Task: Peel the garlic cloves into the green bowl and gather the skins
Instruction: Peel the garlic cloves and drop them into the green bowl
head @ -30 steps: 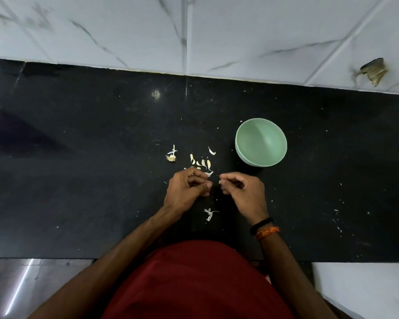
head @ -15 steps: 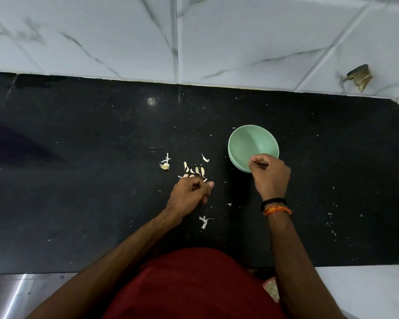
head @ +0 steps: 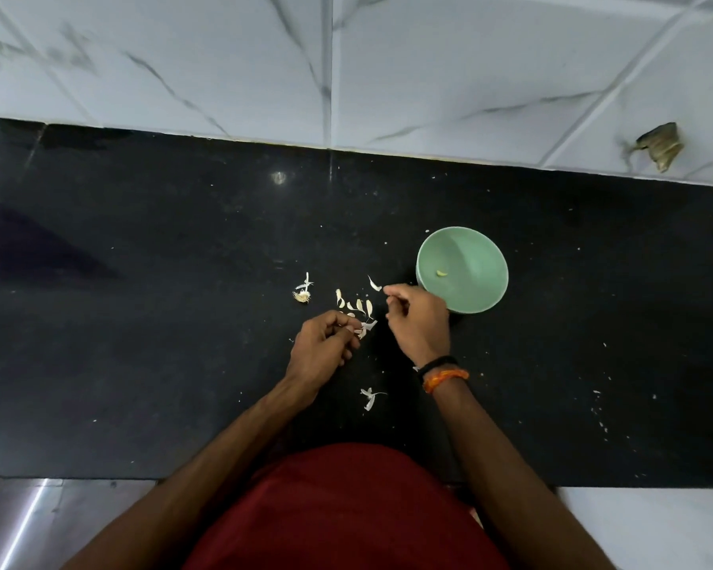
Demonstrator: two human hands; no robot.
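Peeling garlic on the black counter

The left hand point(head: 324, 349) is pinching garlic skins point(head: 365, 327). The right hand point(head: 418, 318) is curling, holding nothing I can see. One peeled clove point(head: 441, 274) is lying in the green bowl point(head: 490, 294), at two o'clock from the hands.

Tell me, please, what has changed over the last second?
The right hand went to the green bowl, let go of a peeled clove now lying inside, and came back toward the loose cloves. The left hand still pinches skin; the bowl stayed put.
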